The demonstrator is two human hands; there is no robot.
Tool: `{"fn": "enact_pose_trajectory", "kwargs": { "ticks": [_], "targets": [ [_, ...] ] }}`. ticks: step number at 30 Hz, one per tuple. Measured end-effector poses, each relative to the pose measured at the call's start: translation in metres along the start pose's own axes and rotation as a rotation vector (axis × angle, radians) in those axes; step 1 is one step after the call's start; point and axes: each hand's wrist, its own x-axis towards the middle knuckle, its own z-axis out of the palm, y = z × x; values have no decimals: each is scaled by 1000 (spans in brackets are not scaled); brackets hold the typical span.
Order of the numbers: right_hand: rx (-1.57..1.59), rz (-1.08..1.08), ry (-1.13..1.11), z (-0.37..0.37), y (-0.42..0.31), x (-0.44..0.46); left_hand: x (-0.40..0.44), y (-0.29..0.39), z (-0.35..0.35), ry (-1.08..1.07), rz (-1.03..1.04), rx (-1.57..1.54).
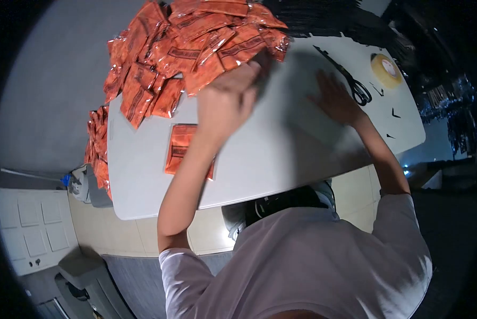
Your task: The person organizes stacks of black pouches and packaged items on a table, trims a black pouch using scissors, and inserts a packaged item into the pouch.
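"Where are the orange packets?"
"Heaped at the desk's far edge, toward its left corner."
"And the left grip?"
"At their near side, blurred; I can't tell whether it grasps one."
"The right grip?"
"Released, fingers spread, beside the scissors. Tape lies near the far right corner."

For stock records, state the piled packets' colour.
The piled packets are orange with dark printing; the head view shows it best.
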Motion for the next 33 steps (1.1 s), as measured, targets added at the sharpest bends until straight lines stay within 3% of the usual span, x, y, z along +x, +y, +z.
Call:
{"fn": "enact_pose_trajectory", "kwargs": {
  "ticks": [2, 4, 6, 11, 14, 16, 17, 20, 23, 26, 27, 30, 32, 33],
  "targets": [
    [-26, 30, -21, -16, -6, -31, -14, 28, 16, -240, 26, 7],
    [273, 167, -48, -33, -19, -60, -31, 51, 31, -489, 15, 38],
    [283, 165, -78, -48, -19, -89, -45, 71, 37, -639, -65, 91],
    [336, 224, -173, -49, 4, -162, -63, 67, 62, -647, 25, 139],
    [265, 347, -216, -52, 17, -192, -62, 63, 64, -688, 14, 143],
    [37, 471, -339, -53, 34, -199, -63, 60, 65, -677, 0, 111],
    [94, 467, -272, -36, 56, -207, -61, 60, 64, -708, -30, 61],
    [272, 491, -213, -13, 111, -196, -59, 64, 64, -743, -39, 97],
    [228, 546, -167, 15, 163, -173, -60, 61, 67, -727, -31, 74],
    [85, 609, -29, 7, 164, -139, -61, 63, 67, -683, -53, 67],
    [144, 516, 48, 6, 161, -126, -60, 61, 68, -672, -67, 77],
    [235, 342, -79, -10, 138, -93, -60, 53, 69, -607, -86, -4],
    [189, 394, -167, -10, 140, -89, -52, 40, 70, -558, -91, -51],
    [64, 528, -148, -15, 137, -84, -51, 32, 71, -540, -86, -28]
  ]
}}
